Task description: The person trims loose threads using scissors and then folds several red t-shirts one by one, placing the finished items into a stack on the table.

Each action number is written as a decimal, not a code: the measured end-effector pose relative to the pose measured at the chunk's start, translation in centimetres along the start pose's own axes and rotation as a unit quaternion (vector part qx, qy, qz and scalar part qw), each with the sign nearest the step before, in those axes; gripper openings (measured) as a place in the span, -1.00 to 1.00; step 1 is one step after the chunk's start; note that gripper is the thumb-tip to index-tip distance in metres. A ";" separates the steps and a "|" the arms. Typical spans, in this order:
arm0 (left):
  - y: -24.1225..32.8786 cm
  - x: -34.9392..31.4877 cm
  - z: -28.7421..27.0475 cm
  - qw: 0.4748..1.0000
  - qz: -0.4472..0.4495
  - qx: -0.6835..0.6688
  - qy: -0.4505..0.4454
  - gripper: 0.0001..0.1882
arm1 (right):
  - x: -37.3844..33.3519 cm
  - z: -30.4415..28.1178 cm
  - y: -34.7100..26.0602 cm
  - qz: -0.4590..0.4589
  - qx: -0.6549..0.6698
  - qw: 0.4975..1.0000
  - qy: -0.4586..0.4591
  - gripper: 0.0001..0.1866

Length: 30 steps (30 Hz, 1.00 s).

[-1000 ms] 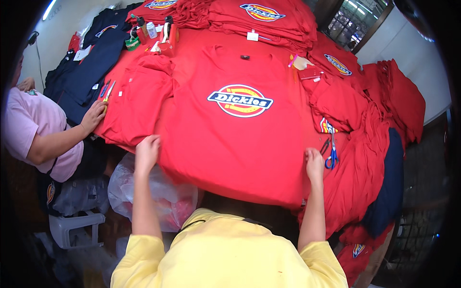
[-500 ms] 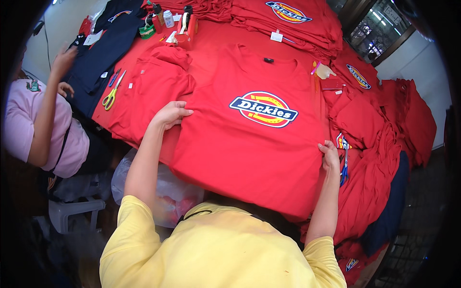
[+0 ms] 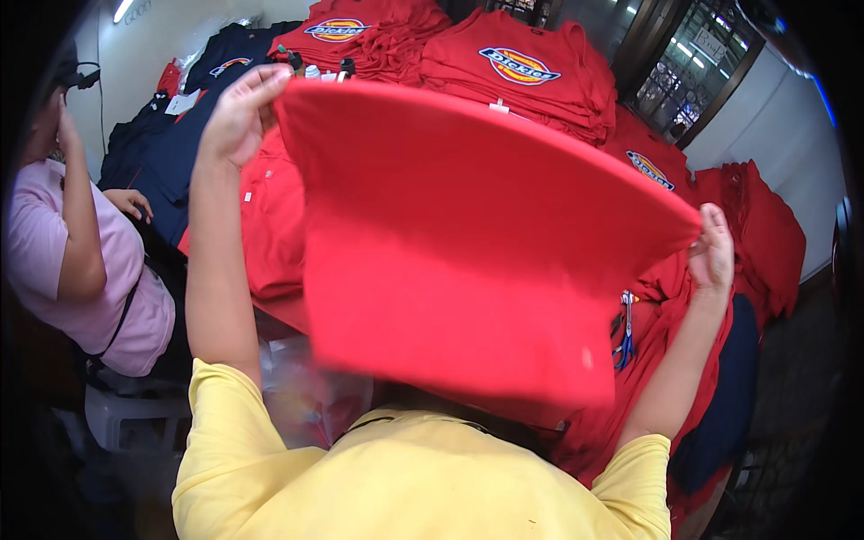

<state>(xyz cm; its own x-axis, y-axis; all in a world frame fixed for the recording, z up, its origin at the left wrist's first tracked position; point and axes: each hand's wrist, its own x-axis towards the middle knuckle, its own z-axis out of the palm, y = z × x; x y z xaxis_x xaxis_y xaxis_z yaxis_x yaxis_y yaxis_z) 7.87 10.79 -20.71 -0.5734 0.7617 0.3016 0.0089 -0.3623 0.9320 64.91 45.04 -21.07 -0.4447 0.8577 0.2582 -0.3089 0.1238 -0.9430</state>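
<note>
Between my two hands a red T-shirt point(image 3: 459, 234) is stretched wide and raised off the table, its lower part hanging toward me and blurred by motion. At its far left corner, the fingers of my left hand point(image 3: 238, 117) are closed on the cloth. My right hand point(image 3: 713, 250) pinches the opposite corner, lower and farther right. The shirt's printed front faces away and cannot be seen. Below my right hand, blue-handled scissors point(image 3: 625, 342) lie on rumpled red cloth. Another red shirt point(image 3: 274, 216) lies on the table beside my left forearm.
Stacks of red shirts point(image 3: 522, 94) with printed badges line the far side. Dark navy garments point(image 3: 157, 180) lie at the left. A person in a pink shirt point(image 3: 108, 279) sits there, one hand raised to the head. A grey stool point(image 3: 135, 423) and a clear plastic bag point(image 3: 315, 387) are below.
Both my hands have risen and spread apart, lifting the shirt off the table. Its printed badge has gone out of sight. The other person's raised hand has moved to the head.
</note>
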 end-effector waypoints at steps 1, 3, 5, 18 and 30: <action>2.0 0.0 0.1 0.999 0.031 0.017 -0.013 -0.80 | -0.2 0.8 -2.0 -0.034 -0.006 0.999 -0.021 -0.91; 4.3 -1.0 0.3 0.995 0.069 0.061 -0.027 -0.76 | -2.4 2.9 -5.1 -0.052 -0.024 0.998 -0.019 -0.87; 4.8 -2.9 0.7 0.989 0.086 0.116 -0.028 -0.72 | -4.5 3.7 -4.7 -0.071 -0.083 0.994 -0.003 -0.85; -19.7 -28.6 -3.5 0.928 -0.230 0.292 0.034 -0.65 | -29.6 -0.1 18.5 0.237 -0.382 0.887 0.103 -0.69; -14.8 -28.6 0.2 0.796 -0.290 0.528 0.055 -0.74 | -27.3 1.7 14.4 0.369 -0.574 0.725 -0.095 -0.75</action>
<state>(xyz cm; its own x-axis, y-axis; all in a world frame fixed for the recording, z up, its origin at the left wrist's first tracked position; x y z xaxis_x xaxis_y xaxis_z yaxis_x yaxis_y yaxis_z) 24.31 -5.54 -43.11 -0.7995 0.5638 -0.2073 0.3666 0.7314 0.5749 71.15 22.51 -41.36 -0.2744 0.8307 -0.4844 0.9265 0.0935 -0.3644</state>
